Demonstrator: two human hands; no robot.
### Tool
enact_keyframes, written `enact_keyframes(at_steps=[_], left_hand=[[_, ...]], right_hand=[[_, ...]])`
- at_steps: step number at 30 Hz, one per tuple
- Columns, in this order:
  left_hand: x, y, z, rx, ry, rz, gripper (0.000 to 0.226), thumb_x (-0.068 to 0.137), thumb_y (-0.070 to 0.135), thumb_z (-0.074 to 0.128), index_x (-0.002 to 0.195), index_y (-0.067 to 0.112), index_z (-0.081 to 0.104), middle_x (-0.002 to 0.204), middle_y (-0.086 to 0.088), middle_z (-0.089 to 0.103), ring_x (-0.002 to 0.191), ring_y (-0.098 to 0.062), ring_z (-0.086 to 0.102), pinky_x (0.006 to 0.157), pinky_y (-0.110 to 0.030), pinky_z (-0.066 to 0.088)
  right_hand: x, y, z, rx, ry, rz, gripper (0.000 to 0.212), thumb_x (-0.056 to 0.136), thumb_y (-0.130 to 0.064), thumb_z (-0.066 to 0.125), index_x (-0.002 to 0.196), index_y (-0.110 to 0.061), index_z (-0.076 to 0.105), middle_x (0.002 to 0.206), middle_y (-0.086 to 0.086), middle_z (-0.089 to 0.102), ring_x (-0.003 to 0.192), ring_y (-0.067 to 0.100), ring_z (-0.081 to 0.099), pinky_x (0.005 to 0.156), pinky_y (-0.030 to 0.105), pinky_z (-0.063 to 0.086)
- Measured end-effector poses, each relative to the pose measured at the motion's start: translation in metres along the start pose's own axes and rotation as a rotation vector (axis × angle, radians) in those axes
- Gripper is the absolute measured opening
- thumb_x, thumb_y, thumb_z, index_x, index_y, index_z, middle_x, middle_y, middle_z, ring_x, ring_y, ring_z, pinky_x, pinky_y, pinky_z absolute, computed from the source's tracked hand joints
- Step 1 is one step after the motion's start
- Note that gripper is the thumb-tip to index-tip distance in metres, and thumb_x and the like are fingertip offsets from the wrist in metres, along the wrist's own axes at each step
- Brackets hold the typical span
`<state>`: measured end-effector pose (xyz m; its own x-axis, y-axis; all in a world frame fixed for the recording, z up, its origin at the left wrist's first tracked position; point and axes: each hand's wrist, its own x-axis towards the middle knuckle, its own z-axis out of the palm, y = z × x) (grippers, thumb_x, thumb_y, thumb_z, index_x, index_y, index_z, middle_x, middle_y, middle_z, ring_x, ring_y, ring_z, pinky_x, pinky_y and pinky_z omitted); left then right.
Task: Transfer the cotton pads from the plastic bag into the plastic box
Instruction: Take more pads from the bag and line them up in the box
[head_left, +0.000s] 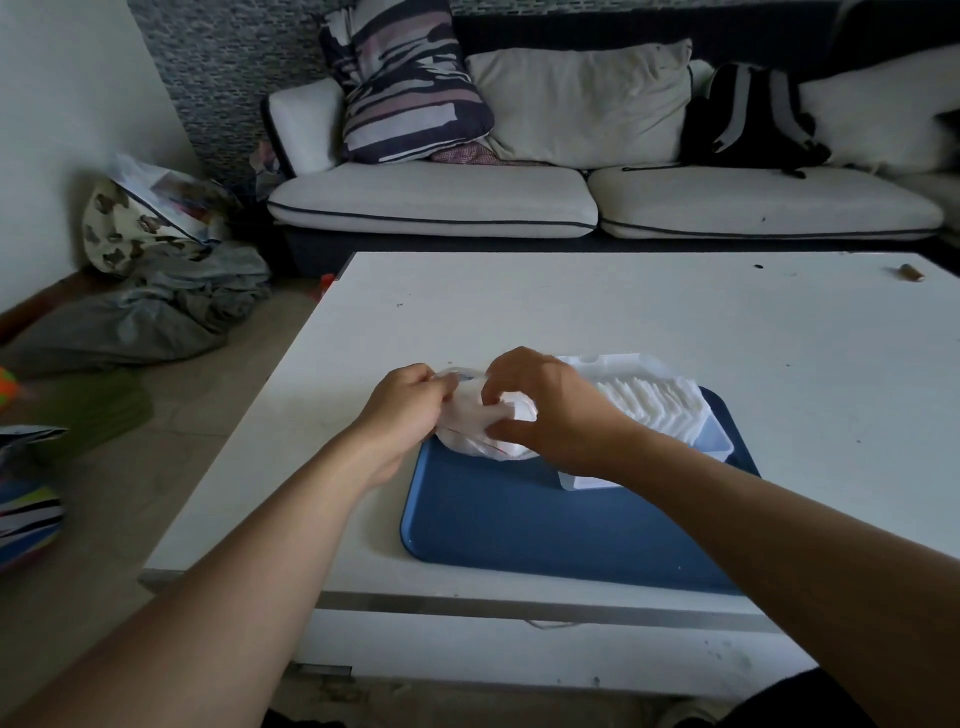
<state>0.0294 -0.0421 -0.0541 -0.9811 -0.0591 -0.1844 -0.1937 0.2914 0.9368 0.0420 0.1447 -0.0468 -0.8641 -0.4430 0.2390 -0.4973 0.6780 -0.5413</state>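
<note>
White low table, sofa behind. Blue tray at your near edge carries: plastic bag on its far-left corner, pinched by your left hand and right hand; plastic box at far right, with cotton pads stacked inside.

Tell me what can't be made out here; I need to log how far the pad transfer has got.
Head view only:
- Inside of the plastic bag: covered by the left hand and right hand; pads left in it can't be counted.
- Near end of the plastic box: hidden by the right forearm.
- Cotton pads in the box: overexposed white; no count.
- Small brown object: too small to identify.
</note>
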Motion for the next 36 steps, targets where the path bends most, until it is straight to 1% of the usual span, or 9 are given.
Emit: enact_keyframes(at_steps=[2,4,7,9,13,19,24,28,36], left_hand=[[0.001,0.000,-0.002,0.017,0.001,-0.003,0.027,0.074,0.042,0.057,0.079,0.015,0.053,0.082,-0.010,0.053,0.081,-0.023,0.052,0.077,-0.038,0.043],[0.001,-0.001,-0.005,0.052,-0.012,-0.007,0.023,0.072,0.037,0.056,0.076,0.015,0.053,0.080,-0.010,0.052,0.079,-0.023,0.052,0.077,-0.038,0.043],[-0.001,0.001,-0.007,0.131,-0.041,0.006,0.024,0.067,0.037,0.057,0.074,0.014,0.056,0.080,-0.010,0.056,0.078,-0.024,0.054,0.077,-0.041,0.048],[-0.007,0.006,-0.005,0.199,-0.056,0.021,0.025,0.067,0.035,0.060,0.076,0.013,0.054,0.080,-0.008,0.056,0.078,-0.025,0.053,0.072,-0.040,0.044],[-0.015,0.012,0.001,0.402,-0.093,0.033,0.022,0.080,0.024,0.069,0.091,0.010,0.058,0.106,-0.004,0.067,0.099,-0.023,0.063,0.079,-0.036,0.050],[-0.024,0.022,0.001,0.395,-0.170,0.029,0.030,0.080,0.034,0.067,0.103,0.016,0.058,0.106,-0.002,0.062,0.099,-0.018,0.059,0.080,-0.034,0.046],[-0.029,0.038,0.007,-0.174,-0.103,0.096,0.037,0.096,0.046,0.055,0.090,0.014,0.072,0.100,-0.003,0.073,0.101,-0.023,0.068,0.097,-0.044,0.054],[-0.033,0.040,0.014,-0.196,-0.163,0.127,0.032,0.097,0.043,0.058,0.094,0.017,0.076,0.087,0.002,0.075,0.092,-0.019,0.072,0.088,-0.037,0.057],[-0.035,0.039,0.020,-0.250,-0.163,0.025,0.035,0.095,0.025,0.066,0.112,-0.005,0.065,0.110,-0.023,0.073,0.097,-0.031,0.074,0.088,-0.042,0.061]], right_hand=[[-0.004,-0.003,-0.012,0.040,0.070,-0.014,0.017,0.081,-0.018,0.079,0.095,-0.020,0.068,0.116,-0.004,0.065,0.097,0.013,0.060,0.083,0.013,0.045],[-0.008,-0.005,-0.023,0.200,0.101,0.031,0.016,0.084,-0.013,0.078,0.096,-0.014,0.068,0.105,-0.003,0.070,0.092,0.015,0.065,0.085,0.022,0.053],[-0.015,-0.007,-0.037,0.769,0.047,0.164,0.012,0.089,0.001,0.069,0.098,0.001,0.061,0.087,0.007,0.068,0.082,0.017,0.066,0.084,0.031,0.057],[-0.016,-0.005,-0.041,1.085,0.052,0.265,0.013,0.091,0.004,0.063,0.099,-0.001,0.055,0.090,0.011,0.065,0.085,0.022,0.068,0.086,0.036,0.061],[-0.014,0.005,-0.044,1.310,0.037,0.370,0.025,0.094,0.000,0.058,0.118,-0.004,0.053,0.103,0.016,0.066,0.090,0.025,0.071,0.078,0.033,0.061],[-0.014,0.015,-0.041,1.489,-0.027,0.423,0.058,0.089,-0.005,0.060,0.142,0.008,0.042,0.123,0.020,0.063,0.104,0.030,0.067,0.098,0.041,0.055],[-0.013,0.017,-0.037,1.488,-0.034,0.481,0.061,0.085,-0.007,0.061,0.143,0.005,0.044,0.122,0.018,0.065,0.099,0.028,0.069,0.095,0.039,0.057],[-0.010,0.015,-0.033,1.448,-0.055,0.498,0.053,0.092,-0.005,0.058,0.142,0.006,0.044,0.125,0.021,0.062,0.110,0.032,0.062,0.095,0.039,0.057],[-0.007,0.009,-0.028,1.249,-0.118,0.441,0.027,0.092,-0.007,0.064,0.117,-0.011,0.056,0.112,0.013,0.067,0.107,0.027,0.065,0.097,0.042,0.056]])
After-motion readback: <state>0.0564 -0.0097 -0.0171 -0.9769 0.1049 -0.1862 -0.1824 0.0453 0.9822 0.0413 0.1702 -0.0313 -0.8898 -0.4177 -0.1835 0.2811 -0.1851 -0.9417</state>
